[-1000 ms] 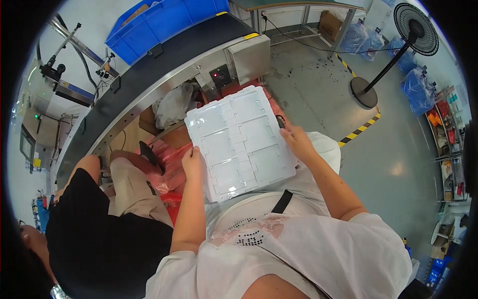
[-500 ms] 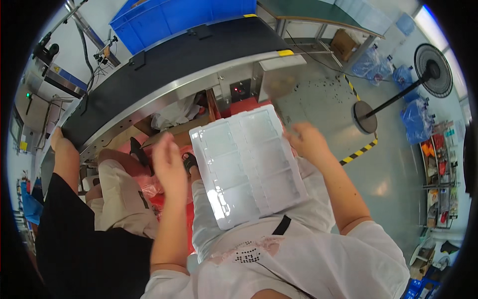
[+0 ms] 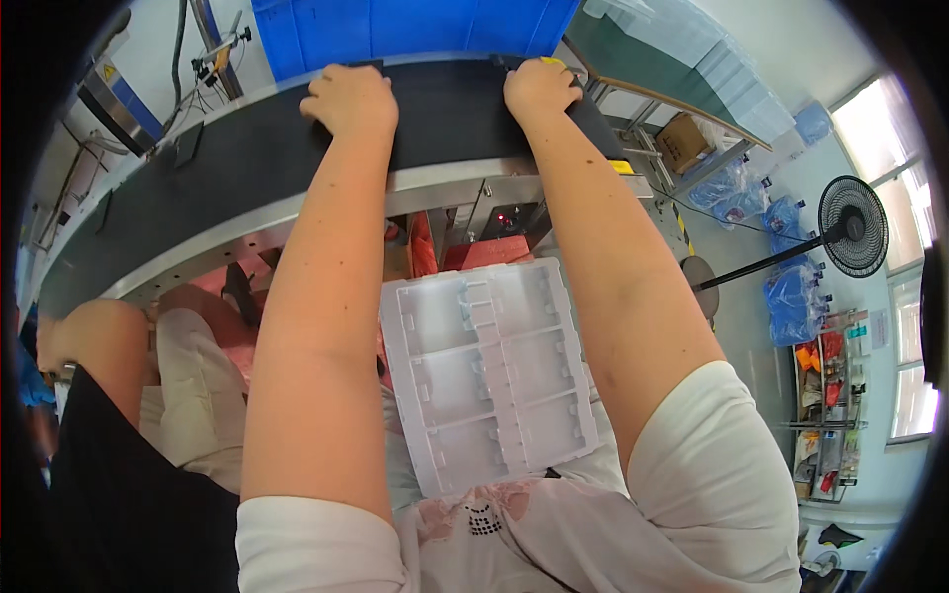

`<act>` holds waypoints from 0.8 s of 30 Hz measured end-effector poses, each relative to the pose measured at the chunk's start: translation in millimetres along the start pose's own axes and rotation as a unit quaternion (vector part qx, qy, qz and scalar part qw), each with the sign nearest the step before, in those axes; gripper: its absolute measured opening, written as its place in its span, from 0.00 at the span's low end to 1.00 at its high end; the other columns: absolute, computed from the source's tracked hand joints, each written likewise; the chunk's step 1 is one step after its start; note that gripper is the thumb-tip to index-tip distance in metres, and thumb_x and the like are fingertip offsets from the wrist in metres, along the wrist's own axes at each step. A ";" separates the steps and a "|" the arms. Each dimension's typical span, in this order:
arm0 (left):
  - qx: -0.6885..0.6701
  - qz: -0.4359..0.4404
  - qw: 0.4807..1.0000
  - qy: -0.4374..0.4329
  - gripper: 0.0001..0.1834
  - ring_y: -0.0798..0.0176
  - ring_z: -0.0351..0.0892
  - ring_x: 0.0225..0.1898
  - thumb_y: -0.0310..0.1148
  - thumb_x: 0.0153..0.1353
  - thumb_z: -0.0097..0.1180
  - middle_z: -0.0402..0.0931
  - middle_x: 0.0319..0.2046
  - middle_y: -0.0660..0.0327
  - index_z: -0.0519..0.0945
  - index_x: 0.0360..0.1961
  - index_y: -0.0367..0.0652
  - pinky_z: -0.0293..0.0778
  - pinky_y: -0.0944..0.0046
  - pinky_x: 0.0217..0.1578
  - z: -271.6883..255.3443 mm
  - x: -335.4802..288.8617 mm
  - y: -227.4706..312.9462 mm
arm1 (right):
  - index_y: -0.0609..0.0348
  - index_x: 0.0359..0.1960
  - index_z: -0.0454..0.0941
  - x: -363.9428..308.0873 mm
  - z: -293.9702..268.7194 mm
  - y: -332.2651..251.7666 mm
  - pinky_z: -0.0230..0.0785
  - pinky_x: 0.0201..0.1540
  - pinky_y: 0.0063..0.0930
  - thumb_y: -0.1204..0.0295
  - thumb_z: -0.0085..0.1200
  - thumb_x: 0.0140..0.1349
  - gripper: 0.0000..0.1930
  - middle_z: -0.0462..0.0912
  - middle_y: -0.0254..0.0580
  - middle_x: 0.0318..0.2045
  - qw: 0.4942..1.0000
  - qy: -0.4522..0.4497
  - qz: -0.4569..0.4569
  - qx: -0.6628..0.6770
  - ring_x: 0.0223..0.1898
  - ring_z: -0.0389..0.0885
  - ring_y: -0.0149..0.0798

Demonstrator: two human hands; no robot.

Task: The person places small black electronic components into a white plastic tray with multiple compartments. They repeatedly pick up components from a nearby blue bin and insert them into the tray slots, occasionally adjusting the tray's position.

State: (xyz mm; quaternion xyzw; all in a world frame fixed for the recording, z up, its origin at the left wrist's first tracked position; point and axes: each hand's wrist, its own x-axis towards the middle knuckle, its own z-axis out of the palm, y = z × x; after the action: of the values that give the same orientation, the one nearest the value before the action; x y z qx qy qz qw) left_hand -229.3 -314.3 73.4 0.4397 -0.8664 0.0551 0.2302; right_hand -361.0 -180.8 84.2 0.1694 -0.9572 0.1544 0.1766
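Note:
Both my arms stretch forward over a black conveyor belt (image 3: pixel 445 124). My left hand (image 3: pixel 354 99) rests at its far side with the fingers curled, beside a thin flat black piece (image 3: pixel 370 64) that shows just behind it. Further right, my right hand (image 3: pixel 542 91) is also curled down on the belt, its thumb side against another flat black piece (image 3: pixel 506 62). Whatever lies under either hand's fingers is hidden. On my lap, between my forearms, lies a whitish plastic tray (image 3: pixel 506 385) with several compartments and nothing visible in them.
A large blue bin (image 3: pixel 415 28) stands behind the belt. More flat black pieces (image 3: pixel 188 144) lie leftward. A person in a black top (image 3: pixel 129 484) sits at my left. To the right stand a green table (image 3: pixel 633 54) with clear trays (image 3: pixel 727 79), and a black fan (image 3: pixel 852 227).
My hands have gone from beside the lap tray forward onto the far side of the belt. The view has shifted, and the tray still lies on my lap.

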 end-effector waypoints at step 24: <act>-0.335 0.212 0.903 -0.165 0.14 0.54 0.71 0.49 0.34 0.58 0.57 0.73 0.47 0.54 0.81 0.44 0.40 0.66 0.55 0.50 15.9 -243.7 -76.4 | 0.53 0.48 0.78 -236.5 6.2 165.1 0.61 0.54 0.44 0.70 0.56 0.57 0.16 0.76 0.38 0.48 0.924 -0.093 -0.346 0.138 0.51 0.71 0.41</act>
State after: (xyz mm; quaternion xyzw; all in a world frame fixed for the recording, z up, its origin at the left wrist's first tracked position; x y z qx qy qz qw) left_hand -51.0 -185.9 -57.9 0.1451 -0.9320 -0.2648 0.2003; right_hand -217.2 28.6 -52.6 0.5258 -0.8207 0.1976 0.1041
